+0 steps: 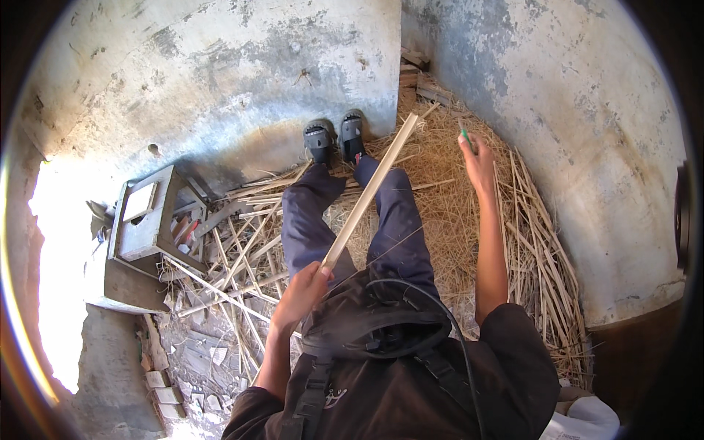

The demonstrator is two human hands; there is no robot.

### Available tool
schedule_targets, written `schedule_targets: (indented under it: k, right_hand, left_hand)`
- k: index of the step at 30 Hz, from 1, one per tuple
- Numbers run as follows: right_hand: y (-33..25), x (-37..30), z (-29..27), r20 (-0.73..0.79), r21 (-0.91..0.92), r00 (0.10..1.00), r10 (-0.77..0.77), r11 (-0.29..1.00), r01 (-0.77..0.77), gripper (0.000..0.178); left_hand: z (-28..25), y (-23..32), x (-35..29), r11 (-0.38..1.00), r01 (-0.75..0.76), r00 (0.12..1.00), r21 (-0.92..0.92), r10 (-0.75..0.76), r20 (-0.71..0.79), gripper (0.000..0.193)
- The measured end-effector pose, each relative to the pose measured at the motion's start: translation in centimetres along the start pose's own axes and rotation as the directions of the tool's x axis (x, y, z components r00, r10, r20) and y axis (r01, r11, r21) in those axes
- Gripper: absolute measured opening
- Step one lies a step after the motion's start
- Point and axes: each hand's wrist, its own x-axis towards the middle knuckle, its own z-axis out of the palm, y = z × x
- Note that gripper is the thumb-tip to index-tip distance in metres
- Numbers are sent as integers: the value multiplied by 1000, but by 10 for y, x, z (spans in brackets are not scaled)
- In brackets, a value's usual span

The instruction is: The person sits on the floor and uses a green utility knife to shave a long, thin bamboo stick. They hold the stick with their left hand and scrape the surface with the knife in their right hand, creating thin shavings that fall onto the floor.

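"Over the navy trousers [405, 227], where's that bamboo-like strip [372, 191]?"
"Slanting forward. My left grip [301, 293] clasps its near end, my right grip [479, 158] a green-handled tool [463, 137]. I'd judge the strip light, springy, splinter-prone: pinch its faces, not edges."

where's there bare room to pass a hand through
The open gap between the pale strip and right hand, above the straw, looks passable. Sticks crowd the floor beside the cabinet and along the right wall.
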Motion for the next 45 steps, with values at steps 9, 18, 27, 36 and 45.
schedule_targets:
  k: [9, 18, 27, 36, 45]
  right_hand:
    - [-56, -76, 25, 325, 542, 917, -230, 840, 19, 41]
    - [-82, -90, 33, 244, 743, 886, -393, 663, 90, 37]
    - [-83, -145, 33, 202, 520, 743, -638, 713, 470, 28]
    - [-101, -178, 46, 167, 361, 501, -849, 526, 770, 38]
    - [-106, -185, 46, 152, 290, 545, -825, 564, 773, 37]
  left_hand:
    - [16, 31, 16, 976, -198, 980, -96, 194, -49, 34]
    - [24, 41, 19, 943, -328, 933, 46, 331, -138, 33]
    - [31, 59, 15, 945, -325, 923, -33, 309, -228, 27]
    - [33, 63, 11, 948, -289, 951, -130, 270, -150, 32]
    - [33, 66, 5, 947, -312, 948, -71, 306, -86, 38]
